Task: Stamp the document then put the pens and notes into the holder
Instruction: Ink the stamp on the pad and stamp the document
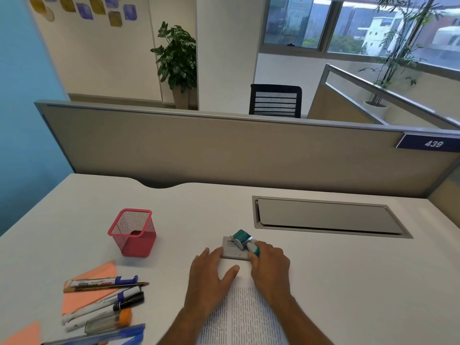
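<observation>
Partition sign [432,143] reads "439"; ink pad [232,248] lettering illegible.

Doc [242,317] partly under hands, cut off at btm edge; its text too blurred to read.

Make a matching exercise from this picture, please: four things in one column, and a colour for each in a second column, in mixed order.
Things:
1. mesh holder
2. roller stamp
3. paper notes
4. office chair

Colours:
A. black
B. salmon orange
C. teal
D. red

Pairs: 1-D, 2-C, 3-B, 4-A
</observation>
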A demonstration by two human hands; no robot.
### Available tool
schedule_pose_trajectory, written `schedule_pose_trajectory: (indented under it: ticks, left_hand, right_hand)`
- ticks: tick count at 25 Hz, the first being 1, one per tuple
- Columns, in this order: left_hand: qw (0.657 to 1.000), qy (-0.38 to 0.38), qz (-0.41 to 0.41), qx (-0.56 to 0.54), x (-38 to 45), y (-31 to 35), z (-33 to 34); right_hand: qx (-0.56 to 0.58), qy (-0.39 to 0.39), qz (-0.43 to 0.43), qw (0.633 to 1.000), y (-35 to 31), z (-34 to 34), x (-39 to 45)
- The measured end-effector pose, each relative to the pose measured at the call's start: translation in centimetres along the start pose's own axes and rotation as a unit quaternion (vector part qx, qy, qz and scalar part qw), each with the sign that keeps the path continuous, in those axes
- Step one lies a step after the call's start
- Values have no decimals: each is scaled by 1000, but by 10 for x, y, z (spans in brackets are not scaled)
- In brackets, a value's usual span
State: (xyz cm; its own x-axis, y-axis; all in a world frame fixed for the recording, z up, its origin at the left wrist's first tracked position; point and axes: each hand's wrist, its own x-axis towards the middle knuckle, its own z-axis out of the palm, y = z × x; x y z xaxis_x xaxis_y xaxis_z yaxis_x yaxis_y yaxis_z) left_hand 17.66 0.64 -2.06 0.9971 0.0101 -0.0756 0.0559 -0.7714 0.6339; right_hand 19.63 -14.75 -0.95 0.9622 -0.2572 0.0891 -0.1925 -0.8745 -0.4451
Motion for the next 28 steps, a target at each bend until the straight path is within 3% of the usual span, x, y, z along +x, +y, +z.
schedule_pose_trajectory:
  ticks: [6,9,13,18,22,25,28]
  left_hand:
    - [1000,-2,-11,-6,0,-1,2]
    - [1000,-5,-19,-13,1,-1,5]
    - [999,14,-24,-42,1,1,7]
    - [992,94,-10,-80,-2,16,-2]
    - [980,123,0,-158,8,23,-6]
    - [972,119,6,-204,18,27,-9]
    - [978,65,20,-199,33,23,-12]
  right_hand:
    - [133,50,117,983,-3,0,-8]
    - [127,66,155,977,-6,3,-16]
    - [142,83,156,974,-9,4,-20]
    - [174,117,159,965,-12,0,-15]
    - [219,139,131,957,-19,-10,-4]
    - [230,145,104,957,-28,-16,9]
    - [232,136,98,958,-31,-21,23]
